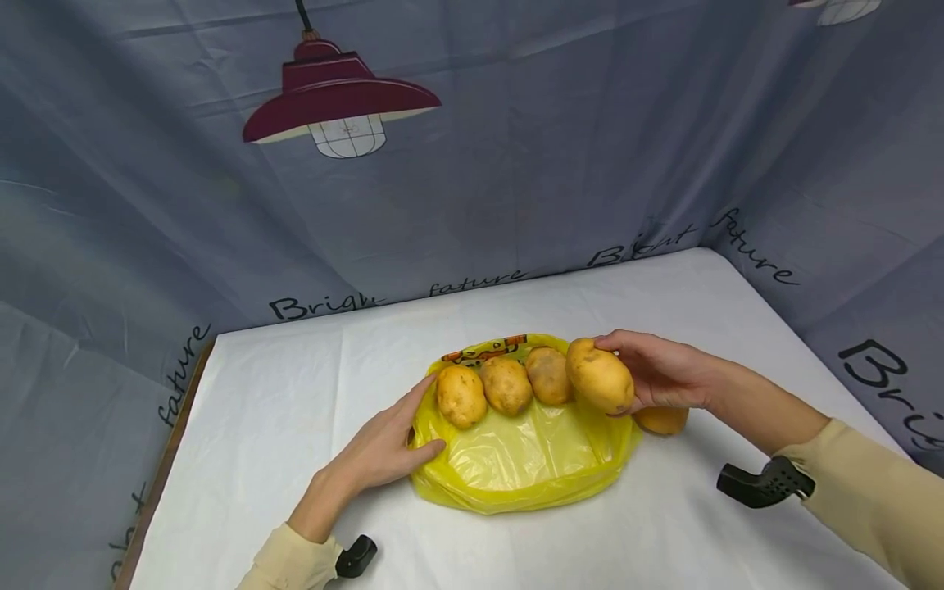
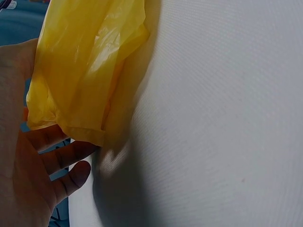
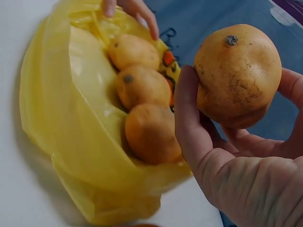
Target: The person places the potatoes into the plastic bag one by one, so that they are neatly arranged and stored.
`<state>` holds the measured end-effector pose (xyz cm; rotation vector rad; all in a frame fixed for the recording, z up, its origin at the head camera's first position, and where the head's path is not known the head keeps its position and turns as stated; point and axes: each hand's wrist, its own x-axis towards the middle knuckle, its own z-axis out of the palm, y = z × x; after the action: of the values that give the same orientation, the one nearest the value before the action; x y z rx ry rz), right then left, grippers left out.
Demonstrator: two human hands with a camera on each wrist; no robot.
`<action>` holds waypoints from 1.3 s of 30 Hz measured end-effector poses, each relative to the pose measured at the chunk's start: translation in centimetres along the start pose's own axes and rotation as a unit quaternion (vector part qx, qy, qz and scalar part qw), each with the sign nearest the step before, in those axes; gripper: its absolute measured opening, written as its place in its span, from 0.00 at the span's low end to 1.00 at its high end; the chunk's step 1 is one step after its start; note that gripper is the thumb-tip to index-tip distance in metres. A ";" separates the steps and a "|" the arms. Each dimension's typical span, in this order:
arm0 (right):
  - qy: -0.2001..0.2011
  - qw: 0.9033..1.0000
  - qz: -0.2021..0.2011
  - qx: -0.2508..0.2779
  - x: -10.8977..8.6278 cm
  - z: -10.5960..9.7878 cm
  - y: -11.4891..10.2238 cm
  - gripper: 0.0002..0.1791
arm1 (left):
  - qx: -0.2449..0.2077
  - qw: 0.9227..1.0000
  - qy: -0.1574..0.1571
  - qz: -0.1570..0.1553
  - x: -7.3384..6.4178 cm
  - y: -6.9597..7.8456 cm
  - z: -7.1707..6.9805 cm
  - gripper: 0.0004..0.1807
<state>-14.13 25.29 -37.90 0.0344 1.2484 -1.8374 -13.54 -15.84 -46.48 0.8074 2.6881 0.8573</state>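
Note:
A yellow plastic bag lies on the table with its mouth spread wide. Three potatoes sit in a row inside it, along the far side. My right hand grips another potato above the bag's right rim, thumb and fingers round its sides; a dark spot shows on its skin in the right wrist view. At the bag's left rim is my left hand, its fingers spread and fairly straight against the plastic, the thumb reaching over the edge. Part of that hand is hidden by the bag in the left wrist view.
One more potato lies on the white table, right of the bag and partly hidden under my right hand. Blue-grey printed curtains hang behind the table and along its sides.

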 end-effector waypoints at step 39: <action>0.223 0.872 0.103 -0.424 3.2 5.8 4.8 0.23 | 0.011 1.000 0.002 0.017 -0.3 -0.3 0.1 0.51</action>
<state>-10.38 18.38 -40.12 0.1066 2.1966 -0.9924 -13.43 -16.14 -46.77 0.8591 2.6992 0.8383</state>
